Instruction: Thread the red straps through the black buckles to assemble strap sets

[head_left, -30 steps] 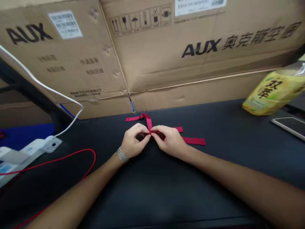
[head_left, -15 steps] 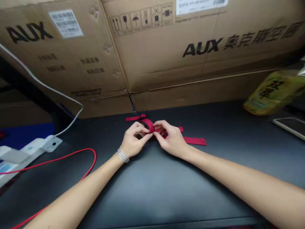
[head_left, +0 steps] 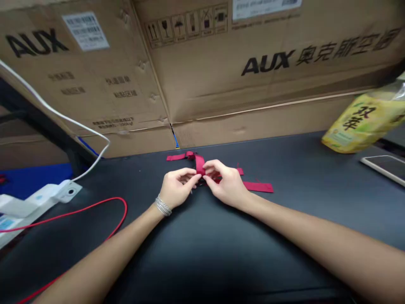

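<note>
Far L: white pwr strip (head_left: 47,195), w/ a white cable (head_left: 109,142) looping down to its R end. Red cable (head_left: 125,207) runs across the strip, bends, then passes behind the L forearm. Lg cardboard box (head_left: 104,59), marked AUX, stands at the back; second box (head_left: 202,84), also AUX, abuts it on the R. L hand (head_left: 177,185), silver bracelet (head_left: 163,206) on wrist, has thumb + index pinching the lower L edge of the red strap (head_left: 200,164). Strap is mid-worktop (head_left: 202,253), nr the boxes, its raised loop btwn both hands; one flat end lies to the L, past a dark buckle. R hand (head_left: 226,182): thumb + index pinch the loop's R edge; other fingers curled. Two red strap ends (head_left: 258,187) stick out R of that hand. Far R: yellow-label bottle (head_left: 357,122), tilted in view, w/ phone (head_left: 384,165) just beside, partly cut off by the frame.
</note>
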The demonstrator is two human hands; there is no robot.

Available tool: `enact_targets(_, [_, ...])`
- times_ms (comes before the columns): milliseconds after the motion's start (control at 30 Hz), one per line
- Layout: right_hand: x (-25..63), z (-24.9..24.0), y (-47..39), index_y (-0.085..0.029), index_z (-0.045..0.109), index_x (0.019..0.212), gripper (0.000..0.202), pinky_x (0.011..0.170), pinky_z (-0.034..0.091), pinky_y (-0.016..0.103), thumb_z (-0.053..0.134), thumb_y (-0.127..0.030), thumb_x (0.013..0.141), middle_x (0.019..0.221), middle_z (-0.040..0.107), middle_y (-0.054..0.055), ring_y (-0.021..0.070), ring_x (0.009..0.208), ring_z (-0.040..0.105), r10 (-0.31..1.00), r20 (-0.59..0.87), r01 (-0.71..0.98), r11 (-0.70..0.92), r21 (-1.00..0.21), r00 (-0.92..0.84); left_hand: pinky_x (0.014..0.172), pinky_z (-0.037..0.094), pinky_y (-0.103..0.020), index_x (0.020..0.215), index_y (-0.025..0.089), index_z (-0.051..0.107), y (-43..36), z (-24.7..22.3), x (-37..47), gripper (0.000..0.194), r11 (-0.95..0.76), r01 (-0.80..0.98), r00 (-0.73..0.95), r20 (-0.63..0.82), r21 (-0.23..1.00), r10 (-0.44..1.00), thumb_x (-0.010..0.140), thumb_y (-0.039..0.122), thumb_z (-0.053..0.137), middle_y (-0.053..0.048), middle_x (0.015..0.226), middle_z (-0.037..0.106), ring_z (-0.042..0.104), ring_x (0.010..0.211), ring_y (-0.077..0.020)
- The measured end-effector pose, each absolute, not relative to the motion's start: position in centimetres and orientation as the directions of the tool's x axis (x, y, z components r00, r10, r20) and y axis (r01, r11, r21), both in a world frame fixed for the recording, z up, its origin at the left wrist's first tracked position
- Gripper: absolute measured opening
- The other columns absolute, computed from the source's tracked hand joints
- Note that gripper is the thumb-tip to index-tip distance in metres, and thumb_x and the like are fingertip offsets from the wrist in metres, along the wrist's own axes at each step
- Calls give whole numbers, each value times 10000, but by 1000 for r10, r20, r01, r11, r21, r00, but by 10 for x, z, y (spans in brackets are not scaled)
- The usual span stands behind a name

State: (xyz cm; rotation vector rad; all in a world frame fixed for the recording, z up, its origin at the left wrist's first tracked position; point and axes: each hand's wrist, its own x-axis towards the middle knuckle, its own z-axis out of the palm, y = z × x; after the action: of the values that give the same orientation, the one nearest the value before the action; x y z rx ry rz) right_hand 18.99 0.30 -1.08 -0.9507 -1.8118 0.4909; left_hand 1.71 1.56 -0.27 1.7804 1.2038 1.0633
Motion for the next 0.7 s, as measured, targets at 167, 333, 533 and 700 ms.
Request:
enact_targets(167, [190,-10,3,-202,543,1036,243,644,524,229,538,-114,810,856,663,23,119,710,638,788,575,361,613,-703,-218,407,490,-216,852,94,658,17,0,19,308,-165,251,191,119,954,974,709,364,693,-74,659,682,659,560,-177])
enact_targets(333, [190,-11,5,-209,553,1027,251,710,549,258,536,-108,799,899,684,29,140,791,667,778,592,356,625,-694,-212,407,523,-240,842,78,656,18,4,22,346,-50,115,164,31,992,986,629,330,758,-85,659,692,687,610,-221])
enact_targets(533, [190,-11,5,-207,551,1028,265,758,554,272,546,-98,786,911,692,31,149,822,679,774,601,344,630,-696,-202,415,534,-244,813,60,661,18,6,23,353,6,48,157,-13,999,988,589,301,788,-88,658,693,689,616,-223])
enact_targets(700, [189,-10,4,-205,524,1083,300,768,555,284,551,-118,797,887,697,28,146,807,679,786,586,320,616,-720,-196,448,551,-250,777,56,658,18,5,23,307,-31,39,156,24,999,987,601,274,783,-83,641,692,683,610,-206])
